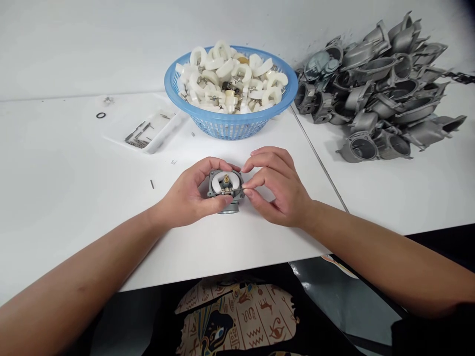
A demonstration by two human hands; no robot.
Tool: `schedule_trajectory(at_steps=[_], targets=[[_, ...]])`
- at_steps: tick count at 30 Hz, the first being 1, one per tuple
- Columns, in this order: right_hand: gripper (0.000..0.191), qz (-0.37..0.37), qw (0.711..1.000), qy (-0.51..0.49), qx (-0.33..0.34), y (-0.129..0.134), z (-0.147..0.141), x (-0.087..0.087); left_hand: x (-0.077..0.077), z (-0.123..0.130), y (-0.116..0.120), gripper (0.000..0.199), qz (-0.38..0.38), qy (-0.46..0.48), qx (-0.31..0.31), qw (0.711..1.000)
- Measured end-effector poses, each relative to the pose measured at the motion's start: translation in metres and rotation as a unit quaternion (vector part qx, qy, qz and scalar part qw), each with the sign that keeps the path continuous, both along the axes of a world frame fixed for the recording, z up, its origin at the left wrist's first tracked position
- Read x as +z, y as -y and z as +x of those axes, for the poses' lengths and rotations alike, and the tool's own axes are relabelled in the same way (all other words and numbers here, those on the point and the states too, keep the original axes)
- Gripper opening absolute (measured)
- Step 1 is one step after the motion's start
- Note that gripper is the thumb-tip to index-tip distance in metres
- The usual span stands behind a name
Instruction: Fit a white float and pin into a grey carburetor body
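Note:
A grey metal carburetor body point(229, 207) is held just above or on the white table, its open side facing up. Inside it sits a white U-shaped float point(215, 186) around a brass jet point(226, 179). My left hand point(193, 194) grips the body from the left, thumb along the near edge and fingers at the far side. At the right edge of the body, my right hand point(276, 188) pinches a thin metal pin point(238, 189) between thumb and index finger. The pin lies level, its tip by the float's hinge.
Behind my hands stands a blue basket point(230, 126) heaped with white floats point(222, 66). Grey carburetor castings point(386, 94) are piled at the right. A clear tray point(158, 141) holds thin metal pins point(140, 136). A black O-ring point(101, 115) and a loose pin point(152, 184) lie at left.

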State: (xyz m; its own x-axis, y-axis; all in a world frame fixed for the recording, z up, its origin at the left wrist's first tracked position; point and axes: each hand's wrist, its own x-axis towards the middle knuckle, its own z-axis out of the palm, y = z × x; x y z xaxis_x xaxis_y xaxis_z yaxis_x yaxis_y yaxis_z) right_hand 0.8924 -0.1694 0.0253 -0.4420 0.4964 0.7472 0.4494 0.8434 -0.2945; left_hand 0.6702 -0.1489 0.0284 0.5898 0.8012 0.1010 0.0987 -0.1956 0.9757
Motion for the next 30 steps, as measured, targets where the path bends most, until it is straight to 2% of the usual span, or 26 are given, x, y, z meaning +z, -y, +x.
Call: schedule_trajectory(at_steps=[6,17,24,30], targets=[[0.007,0.008,1.000,0.002,0.013,0.0038,-0.0006,0.0015,0.0010,-0.0026,-0.0013,0.042,-0.044,0.026,-0.038,0.998],[0.007,0.000,1.000,0.002,0.018,0.0029,-0.0012,-0.0012,-0.0025,-0.0066,-0.0027,0.044,-0.028,0.043,-0.059,0.997],[0.006,0.000,1.000,0.011,0.012,0.0022,0.0011,-0.0018,0.0010,-0.0081,0.0001,0.043,-0.072,0.072,-0.088,0.991],[0.008,0.023,0.999,0.035,0.021,0.0029,0.0009,0.0014,0.0006,-0.0081,0.0012,0.042,-0.080,0.085,-0.089,0.989]])
